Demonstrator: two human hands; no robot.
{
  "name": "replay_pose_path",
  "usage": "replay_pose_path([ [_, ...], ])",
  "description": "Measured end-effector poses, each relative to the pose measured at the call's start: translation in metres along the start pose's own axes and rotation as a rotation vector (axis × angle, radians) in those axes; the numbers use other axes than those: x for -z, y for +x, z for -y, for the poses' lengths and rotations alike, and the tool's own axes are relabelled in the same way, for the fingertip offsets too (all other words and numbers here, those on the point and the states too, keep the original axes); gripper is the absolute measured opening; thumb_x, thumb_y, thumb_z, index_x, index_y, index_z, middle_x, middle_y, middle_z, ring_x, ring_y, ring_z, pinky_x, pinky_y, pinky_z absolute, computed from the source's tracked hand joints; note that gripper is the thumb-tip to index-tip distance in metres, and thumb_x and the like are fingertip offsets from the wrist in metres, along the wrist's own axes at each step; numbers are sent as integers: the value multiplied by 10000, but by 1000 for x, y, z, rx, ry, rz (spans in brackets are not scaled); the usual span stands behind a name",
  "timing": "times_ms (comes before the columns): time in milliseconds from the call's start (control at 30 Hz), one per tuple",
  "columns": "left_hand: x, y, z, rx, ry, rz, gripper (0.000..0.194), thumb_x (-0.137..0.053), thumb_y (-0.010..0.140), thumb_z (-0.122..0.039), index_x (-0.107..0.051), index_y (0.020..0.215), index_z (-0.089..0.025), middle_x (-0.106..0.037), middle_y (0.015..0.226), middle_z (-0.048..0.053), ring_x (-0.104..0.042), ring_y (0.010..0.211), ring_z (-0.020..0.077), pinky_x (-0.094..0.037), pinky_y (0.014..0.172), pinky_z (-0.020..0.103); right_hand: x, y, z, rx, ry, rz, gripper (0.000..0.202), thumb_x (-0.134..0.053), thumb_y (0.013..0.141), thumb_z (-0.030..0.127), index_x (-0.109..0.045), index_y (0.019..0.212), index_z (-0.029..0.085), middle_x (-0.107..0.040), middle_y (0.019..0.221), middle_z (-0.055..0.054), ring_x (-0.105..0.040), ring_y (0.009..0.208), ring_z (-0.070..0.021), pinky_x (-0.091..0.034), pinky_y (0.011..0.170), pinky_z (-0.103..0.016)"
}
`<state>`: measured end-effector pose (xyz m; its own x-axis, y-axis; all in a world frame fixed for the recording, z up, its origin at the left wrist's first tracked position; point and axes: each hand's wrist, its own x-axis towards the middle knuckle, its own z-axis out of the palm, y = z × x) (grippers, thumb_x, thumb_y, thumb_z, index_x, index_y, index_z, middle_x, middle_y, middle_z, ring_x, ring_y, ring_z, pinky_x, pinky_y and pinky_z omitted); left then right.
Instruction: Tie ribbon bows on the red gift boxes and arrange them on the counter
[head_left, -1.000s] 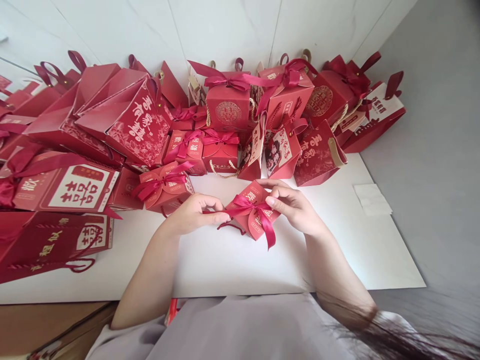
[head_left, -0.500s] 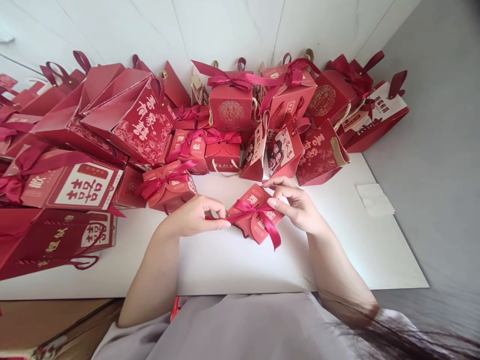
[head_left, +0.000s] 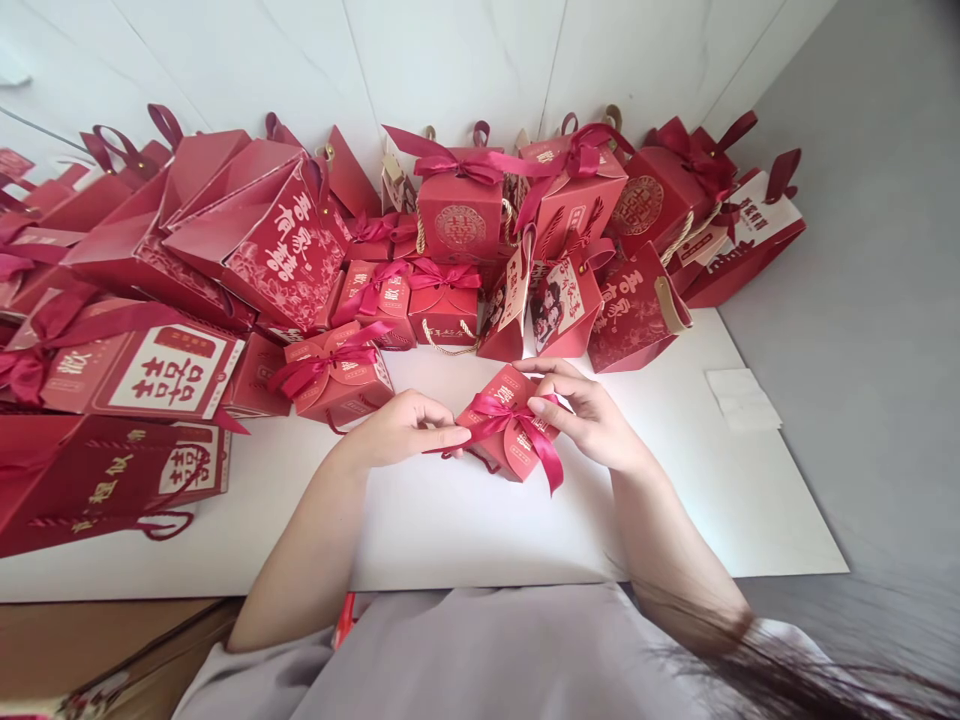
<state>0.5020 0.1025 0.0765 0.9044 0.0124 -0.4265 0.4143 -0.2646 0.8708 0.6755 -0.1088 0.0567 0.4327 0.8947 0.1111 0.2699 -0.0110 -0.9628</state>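
Observation:
A small red gift box [head_left: 504, 384] with gold lettering sits on the white table in front of me. Across its top runs a crimson ribbon [head_left: 546, 462] tied in a bow, one loose tail hanging over the near side. My left hand [head_left: 401, 428] is closed at the box's left corner, thumb and fingers pinching the ribbon's left end. From the right, my right hand [head_left: 585, 410] grips the box, its thumb on the top near the bow and its fingers along the far edge. The fingertips behind the box are partly hidden.
Finished-looking red boxes with bows, such as a ribboned box [head_left: 341, 375], stand behind and left. Red gift bags [head_left: 262, 245] crowd the back against the tiled wall. A white tissue [head_left: 744, 400] lies at the right of the white table [head_left: 480, 545], beside a grey wall.
My left hand has shifted slightly right, closer to the box, with the thumb now over its left corner. My right hand keeps its hold. The view has shifted a little.

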Motion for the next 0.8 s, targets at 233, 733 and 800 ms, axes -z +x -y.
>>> replay_pose_path([
  [233, 4, -2, 4, -52, 48, -55, 330, -670, 837, -444, -695, 706, -142, -690, 708, 32, -587, 666, 138, -447, 643, 256, 0, -1, 1, -16, -9, 19, 278, -616, 941, 382, -621, 714, 220, -587, 1292, -63, -559, 1211, -255, -428, 1023, -428],
  [733, -67, -4, -28, -484, 657, -715, 83, -631, 914, -259, -632, 859, -197, -618, 785, 11, -581, 737, 137, -454, 693, 268, -5, 0, 0, 18, 36, -7, 211, -611, 950, 343, -605, 774, 226, -606, 1289, -53, -560, 1213, -217, -401, 1061, -392],
  [800, -71, -1, -26, -436, 724, -726, 112, -585, 938, -240, -616, 841, -193, -602, 755, 7, -571, 701, 134, -438, 663, 266, -6, 0, 0, 11, 44, -7, 214, -611, 950, 342, -603, 770, 226, -604, 1292, -53, -563, 1207, -217, -407, 1057, -390],
])
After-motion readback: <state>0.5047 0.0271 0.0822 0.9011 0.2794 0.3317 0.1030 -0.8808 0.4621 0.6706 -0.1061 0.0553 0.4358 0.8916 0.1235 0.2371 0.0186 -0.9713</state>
